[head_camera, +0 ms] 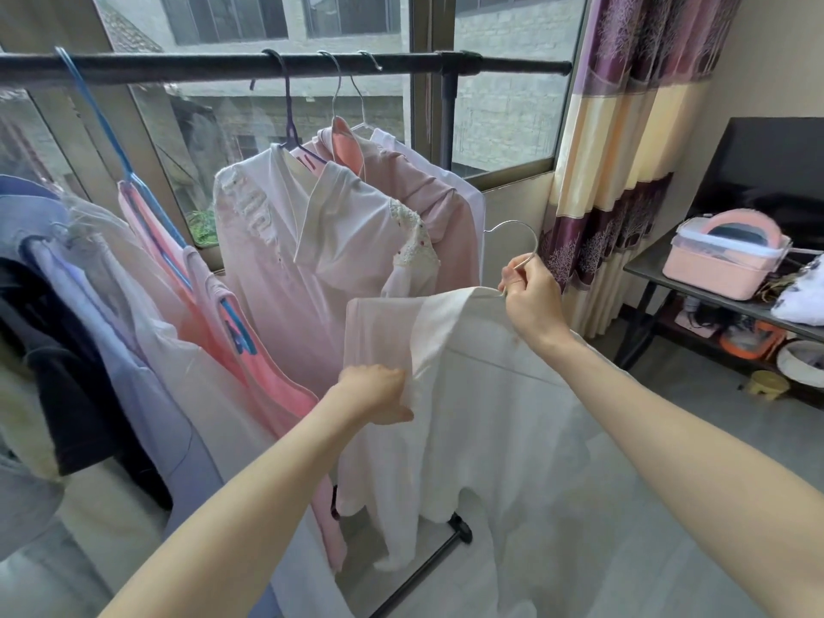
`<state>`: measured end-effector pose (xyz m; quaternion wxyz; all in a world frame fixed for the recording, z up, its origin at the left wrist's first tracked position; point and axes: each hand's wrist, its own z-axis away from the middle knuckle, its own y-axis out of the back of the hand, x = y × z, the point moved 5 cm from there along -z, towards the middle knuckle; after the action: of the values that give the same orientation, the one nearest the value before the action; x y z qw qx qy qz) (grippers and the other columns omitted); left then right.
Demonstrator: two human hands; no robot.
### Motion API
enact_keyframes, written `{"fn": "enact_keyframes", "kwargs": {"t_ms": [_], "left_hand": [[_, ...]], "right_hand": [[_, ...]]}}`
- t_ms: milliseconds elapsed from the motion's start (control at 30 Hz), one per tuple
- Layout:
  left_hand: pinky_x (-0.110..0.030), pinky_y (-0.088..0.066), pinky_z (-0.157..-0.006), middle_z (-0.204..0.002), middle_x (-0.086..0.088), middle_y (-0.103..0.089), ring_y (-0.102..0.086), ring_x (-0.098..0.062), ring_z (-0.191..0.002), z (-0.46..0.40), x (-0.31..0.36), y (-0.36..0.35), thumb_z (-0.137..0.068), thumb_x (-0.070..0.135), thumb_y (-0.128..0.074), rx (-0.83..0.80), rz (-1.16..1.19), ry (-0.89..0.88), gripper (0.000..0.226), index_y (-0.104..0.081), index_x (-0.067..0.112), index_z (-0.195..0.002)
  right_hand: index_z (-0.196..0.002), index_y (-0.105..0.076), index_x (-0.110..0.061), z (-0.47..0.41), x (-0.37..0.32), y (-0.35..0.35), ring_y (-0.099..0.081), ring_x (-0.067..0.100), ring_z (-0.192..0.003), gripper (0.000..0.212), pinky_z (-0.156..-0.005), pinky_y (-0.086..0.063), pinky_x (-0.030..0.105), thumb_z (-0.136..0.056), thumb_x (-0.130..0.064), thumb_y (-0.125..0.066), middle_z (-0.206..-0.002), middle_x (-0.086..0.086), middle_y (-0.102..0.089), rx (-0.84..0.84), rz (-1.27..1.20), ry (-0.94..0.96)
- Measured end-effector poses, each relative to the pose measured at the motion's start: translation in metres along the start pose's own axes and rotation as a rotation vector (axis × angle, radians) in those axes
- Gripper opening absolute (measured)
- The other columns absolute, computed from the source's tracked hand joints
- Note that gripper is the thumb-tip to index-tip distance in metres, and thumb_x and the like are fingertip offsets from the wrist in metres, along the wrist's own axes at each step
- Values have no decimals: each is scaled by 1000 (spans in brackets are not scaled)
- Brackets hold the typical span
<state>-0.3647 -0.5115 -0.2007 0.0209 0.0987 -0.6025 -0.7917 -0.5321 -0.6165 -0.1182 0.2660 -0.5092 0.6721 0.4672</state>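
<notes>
A white garment (481, 421) hangs from a thin metal hanger (519, 231) in front of me, below the black rail (223, 66). My right hand (530, 296) grips the hanger's neck just under its hook. My left hand (379, 394) pinches the garment's left edge at mid height. The hook is free in the air, well below and to the right of the rail's hung clothes.
Several garments in white, pink, lilac and black hang on the rail, the nearest a white blouse (312, 243). A curtain (624, 149) hangs at the right. A dark table (646, 267) with a pink box (727, 256) stands further right. The rack's base bar (428, 568) lies on the floor.
</notes>
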Motion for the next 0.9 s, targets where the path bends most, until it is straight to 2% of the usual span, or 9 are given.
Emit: {"fn": "enact_keyframes", "kwargs": {"t_ms": [133, 233, 367, 467, 533, 567, 667, 800, 900], "left_hand": [[-33, -39, -75, -111, -6, -60, -57, -30, -99, 3, -24, 26, -91, 36, -49, 546, 276, 76, 29, -59, 12, -105], [-41, -41, -87, -117, -13, -49, -50, -32, -108, 8, -41, 23, -84, 28, -63, 865, 687, 188, 42, -49, 8, -118], [-40, -28, -110, -144, -14, -29, -28, -25, -135, -12, -49, -11, -80, 33, -68, 589, 1093, 262, 84, -20, 7, -144], [-33, -37, -100, -127, -5, -47, -43, -18, -121, -23, -47, -9, -82, 30, -67, 567, 1224, 192, 68, -35, 9, -137], [-30, -41, -73, -87, 0, -57, -52, -21, -88, -26, -44, 2, -83, 29, -65, 593, 1168, 148, 26, -58, 10, -100], [-29, -35, -59, -67, 1, -51, -46, -23, -72, -26, -45, 6, -83, 27, -63, 624, 1131, 149, 20, -55, 11, -74], [-30, -25, -50, -49, 2, -35, -33, -23, -59, -25, -52, 9, -88, 16, -57, 725, 1092, 206, 42, -35, 18, -51], [-34, -39, -61, -64, -11, -58, -51, -35, -71, -15, -56, 9, -91, 21, -50, 769, 992, 367, 31, -50, 14, -61], [-41, -43, -92, -102, -10, -67, -57, -34, -100, -22, -53, -6, -88, 19, -48, 465, 752, 387, 20, -67, 21, -92]], "right_hand": [[-85, -49, -12, -6, 3, 7, -50, 15, -72, 12, -64, -35, 22, -95, -11, -44, -70, -1, -55, -49, -2, 24], [-75, -45, -22, -11, 4, 16, -48, 8, -65, 24, -70, -38, 26, -96, -10, -43, -66, -7, -51, -36, -22, 49], [-81, -44, -13, -14, 6, 33, -45, 6, -65, 18, -64, -36, 10, -96, -7, -38, -68, -5, -47, 44, -100, 62], [-75, -41, -21, -16, 10, 42, -45, 6, -65, 26, -63, -37, 9, -97, -6, -36, -68, -3, -46, 63, -134, 67], [-74, -40, -23, -19, 13, 48, -45, 6, -65, 28, -64, -38, 10, -97, -8, -36, -68, -3, -47, 53, -132, 68], [-74, -40, -22, -20, 14, 52, -46, 5, -65, 28, -64, -38, 10, -98, -9, -36, -68, -3, -47, 46, -122, 69], [-73, -40, -23, -25, 18, 61, -45, -1, -61, 29, -61, -36, 6, -98, -9, -37, -68, -3, -48, 23, -45, 90], [-83, -45, -14, -28, 23, 64, -46, 5, -63, 17, -63, -35, 7, -96, -4, -40, -66, -4, -49, -32, 84, 128], [-78, -44, -20, -30, 17, 63, -47, 6, -65, 24, -64, -35, 9, -95, -4, -41, -67, -6, -49, -19, 43, 160]]}}
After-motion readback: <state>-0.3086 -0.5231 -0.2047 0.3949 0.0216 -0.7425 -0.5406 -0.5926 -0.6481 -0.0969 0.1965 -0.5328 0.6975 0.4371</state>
